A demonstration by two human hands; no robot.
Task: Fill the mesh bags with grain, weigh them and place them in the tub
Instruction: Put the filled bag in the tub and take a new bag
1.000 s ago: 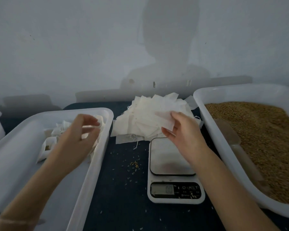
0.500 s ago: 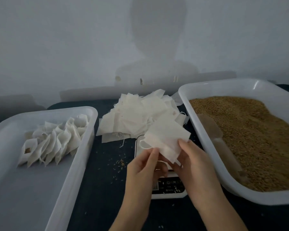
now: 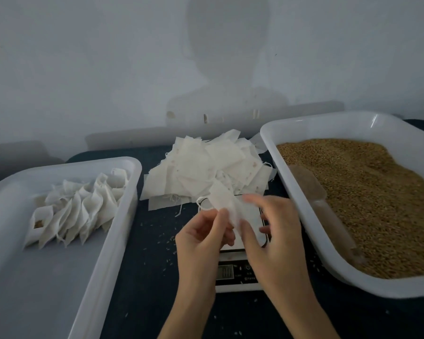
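Observation:
I hold one empty white mesh bag (image 3: 227, 204) above the scale (image 3: 239, 272), pinched between my left hand (image 3: 201, 238) and my right hand (image 3: 274, 231). The bag is crumpled and blurred, its drawstring loop hanging at the left. Behind it lies a pile of empty mesh bags (image 3: 206, 167). On the left, a white tub (image 3: 113, 241) holds a row of several filled bags (image 3: 78, 211). On the right, a second white tub (image 3: 274, 152) is full of brown grain (image 3: 367, 196), with a translucent scoop (image 3: 323, 204) lying in it.
Loose grains (image 3: 167, 241) are scattered on the dark tabletop between the left tub and the scale. A pale wall rises right behind the table. The scale's display (image 3: 227, 271) is partly covered by my hands.
My left hand left the left tub and joined my right hand at the scale. The right hand lifted one bag off the pile, and both hands now work it, crumpling it.

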